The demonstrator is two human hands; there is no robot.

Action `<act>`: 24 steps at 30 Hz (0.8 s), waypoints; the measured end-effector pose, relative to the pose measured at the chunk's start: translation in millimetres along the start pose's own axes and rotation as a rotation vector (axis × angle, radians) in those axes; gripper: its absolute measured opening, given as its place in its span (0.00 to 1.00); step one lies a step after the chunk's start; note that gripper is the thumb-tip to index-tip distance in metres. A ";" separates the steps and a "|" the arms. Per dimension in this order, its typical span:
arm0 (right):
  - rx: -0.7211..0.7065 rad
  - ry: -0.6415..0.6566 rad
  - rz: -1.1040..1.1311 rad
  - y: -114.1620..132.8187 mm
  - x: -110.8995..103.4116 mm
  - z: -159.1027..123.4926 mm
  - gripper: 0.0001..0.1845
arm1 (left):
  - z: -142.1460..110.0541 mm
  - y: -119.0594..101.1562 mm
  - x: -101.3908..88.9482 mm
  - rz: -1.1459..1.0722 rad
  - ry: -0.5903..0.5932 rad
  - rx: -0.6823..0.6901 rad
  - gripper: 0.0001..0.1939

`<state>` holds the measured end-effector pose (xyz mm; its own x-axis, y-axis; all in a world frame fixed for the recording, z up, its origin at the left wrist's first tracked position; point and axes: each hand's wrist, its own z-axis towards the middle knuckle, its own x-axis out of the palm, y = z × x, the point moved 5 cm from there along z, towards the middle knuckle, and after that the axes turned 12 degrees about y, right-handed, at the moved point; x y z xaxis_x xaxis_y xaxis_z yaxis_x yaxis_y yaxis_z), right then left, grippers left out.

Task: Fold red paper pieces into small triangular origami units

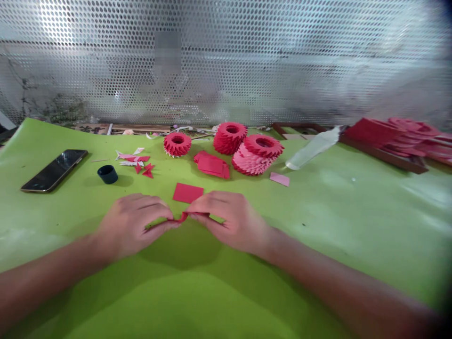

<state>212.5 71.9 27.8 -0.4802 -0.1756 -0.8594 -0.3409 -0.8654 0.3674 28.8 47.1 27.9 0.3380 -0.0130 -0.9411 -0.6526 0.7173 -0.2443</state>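
The fingers of our left hand (132,225) and right hand (226,221) are pinching a small folded strip of red paper (182,217), held just above the six o'clock side of the green tabletop (318,226). It seems light, soft and fragile; we hold its edges gently.

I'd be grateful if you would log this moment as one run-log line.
left hand: holds folded red paper | right hand: holds same paper | nearest: red paper square
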 end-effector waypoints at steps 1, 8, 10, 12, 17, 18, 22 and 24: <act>-0.053 0.043 -0.042 0.4 -0.2 -0.9 0.09 | -0.1 -1.6 -1.0 0.081 0.005 0.029 0.13; -0.077 0.382 -0.227 -1.2 8.9 -2.6 0.10 | -4.7 -19.3 9.3 0.202 0.154 0.157 0.14; -0.052 0.419 -0.210 -1.1 10.0 -1.8 0.11 | -6.4 -22.7 15.9 0.190 0.206 0.158 0.16; -0.026 0.450 -0.179 -2.3 9.9 -1.6 0.12 | -7.8 -24.1 21.6 0.187 0.252 0.155 0.17; 0.024 0.470 -0.047 -7.3 7.3 -1.2 0.11 | -8.6 -22.0 26.5 0.153 0.312 0.154 0.17; 0.045 0.461 -0.006 -8.7 7.2 -0.6 0.10 | -8.4 -21.3 26.3 0.146 0.314 0.154 0.17; 0.153 0.406 0.152 -16.0 10.4 3.2 0.10 | -7.5 -19.4 25.9 0.122 0.322 0.152 0.18; 0.220 0.376 0.201 -20.7 13.0 4.9 0.11 | -7.1 -18.7 26.1 0.104 0.322 0.146 0.18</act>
<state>209.3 89.8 10.7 -0.2423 -0.5220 -0.8178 -0.4533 -0.6843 0.5711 45.0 28.5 6.3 0.0292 -0.1368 -0.9902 -0.5605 0.8179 -0.1295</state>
